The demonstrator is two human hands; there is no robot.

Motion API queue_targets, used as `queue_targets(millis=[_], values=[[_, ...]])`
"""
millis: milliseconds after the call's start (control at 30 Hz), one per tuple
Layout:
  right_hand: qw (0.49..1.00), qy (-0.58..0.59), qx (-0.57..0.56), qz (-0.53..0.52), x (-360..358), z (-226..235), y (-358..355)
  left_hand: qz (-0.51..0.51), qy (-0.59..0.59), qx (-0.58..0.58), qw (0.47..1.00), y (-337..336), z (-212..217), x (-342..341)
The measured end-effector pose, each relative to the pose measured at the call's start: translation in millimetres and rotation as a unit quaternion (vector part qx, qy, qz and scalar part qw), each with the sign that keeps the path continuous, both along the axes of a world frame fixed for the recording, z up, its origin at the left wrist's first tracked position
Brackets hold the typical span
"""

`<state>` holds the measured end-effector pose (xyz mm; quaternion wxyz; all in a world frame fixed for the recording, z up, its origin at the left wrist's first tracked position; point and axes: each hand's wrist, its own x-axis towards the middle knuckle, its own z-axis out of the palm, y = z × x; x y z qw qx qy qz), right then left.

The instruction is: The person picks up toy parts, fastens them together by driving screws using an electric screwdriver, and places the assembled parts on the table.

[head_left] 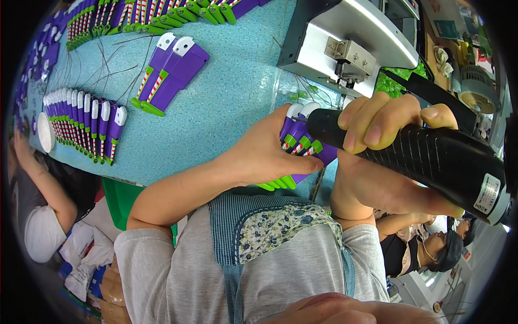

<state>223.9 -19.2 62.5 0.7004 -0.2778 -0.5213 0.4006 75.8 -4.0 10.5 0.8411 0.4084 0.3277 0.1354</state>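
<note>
My left hand is closed round several purple, white-tipped plastic toy parts with red-and-white striped sticks and green ends. Its thumb presses across the striped sections. My right hand grips a black electric screwdriver, fingers wrapped over the barrel. The screwdriver lies slanted, its nose and thin bit pointing left at the white tips of the held parts. Whether the bit touches a screw is too small to tell. Beyond my left hand, a couple of similar toy parts lie on the blue speckled table.
A silver metal machine stands at the far right of the table. Rows of like parts lie at the left and along the far edge, with thin wires. A white round lid is near another person's arm.
</note>
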Motion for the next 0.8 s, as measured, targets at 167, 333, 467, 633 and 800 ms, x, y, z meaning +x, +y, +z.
queue_targets(millis=[167,333,467,633,800], values=[[0.998,-0.035,0.030,-0.044,30.0,46.8,-17.2,0.092,-0.014,0.024,0.995,-7.1,-13.8,-6.4],[0.997,0.032,0.021,-0.072,14.3,21.3,-19.5,0.128,-0.064,0.037,0.989,-16.1,-9.9,-4.4],[0.998,0.017,0.023,-0.050,8.1,19.6,-6.4,0.125,-0.006,0.006,0.992,-12.9,-3.3,-1.8],[0.993,-0.064,0.101,-0.013,55.5,23.1,36.2,0.089,-0.034,-0.115,0.989,-7.9,-0.1,-4.1],[0.996,-0.055,0.065,-0.009,37.1,19.9,26.4,0.086,-0.020,-0.176,0.980,-8.9,-3.3,-10.8]])
